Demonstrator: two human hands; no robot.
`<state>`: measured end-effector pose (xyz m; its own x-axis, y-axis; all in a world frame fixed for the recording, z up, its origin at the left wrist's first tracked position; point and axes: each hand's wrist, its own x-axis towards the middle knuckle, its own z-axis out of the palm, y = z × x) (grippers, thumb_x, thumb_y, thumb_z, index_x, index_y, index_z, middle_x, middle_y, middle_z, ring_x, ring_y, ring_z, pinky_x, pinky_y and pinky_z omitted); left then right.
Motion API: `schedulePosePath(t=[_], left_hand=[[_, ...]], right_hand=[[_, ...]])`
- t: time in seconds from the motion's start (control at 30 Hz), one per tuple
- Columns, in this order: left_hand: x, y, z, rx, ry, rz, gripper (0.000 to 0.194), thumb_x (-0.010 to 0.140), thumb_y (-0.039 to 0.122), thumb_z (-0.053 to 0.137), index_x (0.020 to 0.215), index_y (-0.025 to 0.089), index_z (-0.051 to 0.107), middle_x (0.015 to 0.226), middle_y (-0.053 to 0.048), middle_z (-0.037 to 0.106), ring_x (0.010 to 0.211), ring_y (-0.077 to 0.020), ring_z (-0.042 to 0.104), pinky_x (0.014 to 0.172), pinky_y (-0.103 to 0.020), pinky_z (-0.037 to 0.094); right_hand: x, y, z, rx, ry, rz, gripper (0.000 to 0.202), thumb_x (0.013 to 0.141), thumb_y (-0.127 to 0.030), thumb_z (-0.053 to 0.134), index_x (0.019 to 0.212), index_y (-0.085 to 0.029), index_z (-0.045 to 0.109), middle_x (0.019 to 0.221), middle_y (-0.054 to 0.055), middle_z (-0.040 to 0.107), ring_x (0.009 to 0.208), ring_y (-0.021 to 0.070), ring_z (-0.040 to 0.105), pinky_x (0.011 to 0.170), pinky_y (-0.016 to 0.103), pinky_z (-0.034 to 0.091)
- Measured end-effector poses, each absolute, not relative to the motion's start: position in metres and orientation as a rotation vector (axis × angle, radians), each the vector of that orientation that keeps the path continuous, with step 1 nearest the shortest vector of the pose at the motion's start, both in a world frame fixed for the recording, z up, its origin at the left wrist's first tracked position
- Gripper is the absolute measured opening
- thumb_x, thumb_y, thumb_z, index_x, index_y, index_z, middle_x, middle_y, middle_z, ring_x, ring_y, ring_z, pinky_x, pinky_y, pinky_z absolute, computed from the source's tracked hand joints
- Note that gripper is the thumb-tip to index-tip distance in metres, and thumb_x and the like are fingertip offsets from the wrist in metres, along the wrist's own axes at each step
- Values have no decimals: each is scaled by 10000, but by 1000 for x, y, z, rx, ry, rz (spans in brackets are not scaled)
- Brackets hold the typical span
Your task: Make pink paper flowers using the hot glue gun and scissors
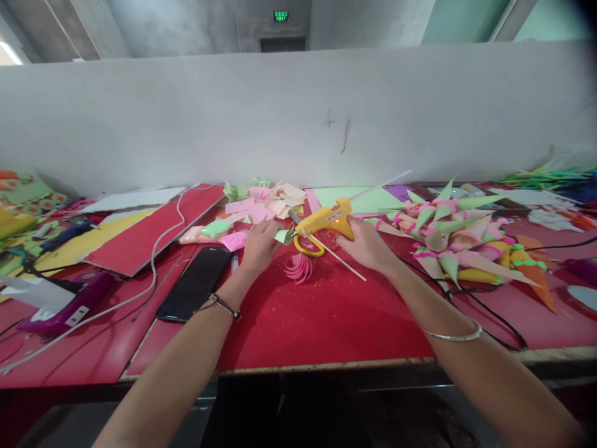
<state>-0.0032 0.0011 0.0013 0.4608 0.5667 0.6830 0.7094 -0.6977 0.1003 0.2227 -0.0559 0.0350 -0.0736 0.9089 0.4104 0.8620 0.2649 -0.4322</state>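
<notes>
My right hand (pixel 361 244) is wrapped round the grip of a yellow hot glue gun (pixel 324 218), a clear glue stick jutting from its back. The gun's nozzle points left and meets a small light green paper piece (pixel 282 236). That piece is pinched in the fingers of my left hand (pixel 261 246). Below the nozzle lie yellow-handled scissors (pixel 310 251), their blades partly hidden by the gun. A thin wooden stick (pixel 340 258) slants across the table beside them. Close by sits a pink curled paper flower (pixel 299 268).
A black phone (pixel 194 283) lies left of my left hand, near a white cable (pixel 153 267). Pink and cream paper pieces (pixel 261 204) are heaped behind. Paper cone flowers (pixel 448 233) pile up at the right, with black cords around them. A purple glue gun (pixel 69 308) rests far left.
</notes>
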Motion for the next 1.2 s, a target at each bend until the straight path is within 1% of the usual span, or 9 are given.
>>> schedulePosePath(t=[0.17,0.37,0.43,0.57,0.63,0.7,0.83,1.0,1.2], left_hand=[[-3,2,1,-2511,-1177,-1044,63,746,194,461,798,181,494,775,-46,577,728,-172,506,627,-272,360],[-2,1,1,-2481,-1327,-994,79,732,235,481,790,185,499,674,-21,584,639,-159,529,553,-241,332],[-1,0,1,-2470,-1395,-955,92,734,243,477,802,185,500,656,-19,588,616,-159,539,535,-237,321],[-1,-3,2,-2472,-1510,-881,135,750,274,459,843,186,501,637,-17,595,580,-162,554,506,-230,301],[0,-4,3,-2482,-1545,-852,159,754,275,452,875,183,500,636,-19,599,572,-165,559,499,-228,297],[1,-5,4,-2481,-1574,-828,183,750,263,452,905,177,496,637,-23,600,576,-171,565,497,-228,299],[2,-6,5,-2487,-1603,-809,190,741,240,451,919,184,491,635,-17,597,586,-173,568,508,-228,314],[1,-6,5,-2514,-1600,-808,191,736,226,460,920,182,486,634,-15,593,587,-173,564,511,-233,324],[0,-6,5,-2544,-1568,-830,208,733,209,470,938,177,476,616,-6,581,569,-163,555,519,-234,333]], right_hand=[[225,-55,34,-1615,-1926,3,216,722,-264,445,899,-156,506,661,46,582,578,176,527,507,255,336],[225,-55,35,-1727,-1915,-145,248,734,-271,438,936,-149,516,640,60,592,545,187,526,470,259,301],[224,-55,35,-1735,-1916,-199,292,738,-321,456,965,-147,519,655,68,605,554,195,538,465,260,294],[222,-58,34,-1687,-1907,-307,431,711,-480,496,995,-156,521,711,81,630,610,217,571,477,264,311],[221,-59,34,-1677,-1895,-345,466,705,-512,494,1007,-157,515,727,84,636,626,222,580,483,265,319],[220,-59,34,-1679,-1895,-361,459,706,-505,497,1003,-155,516,733,86,638,625,221,582,483,266,321],[221,-59,35,-1695,-1913,-372,407,725,-442,490,1006,-149,517,754,93,642,610,215,580,480,269,318],[222,-58,35,-1727,-1934,-391,411,733,-406,484,1051,-146,503,733,93,640,601,220,577,477,271,314],[223,-58,34,-1758,-1934,-378,397,741,-377,474,1062,-144,495,715,89,634,585,218,568,471,273,305]])
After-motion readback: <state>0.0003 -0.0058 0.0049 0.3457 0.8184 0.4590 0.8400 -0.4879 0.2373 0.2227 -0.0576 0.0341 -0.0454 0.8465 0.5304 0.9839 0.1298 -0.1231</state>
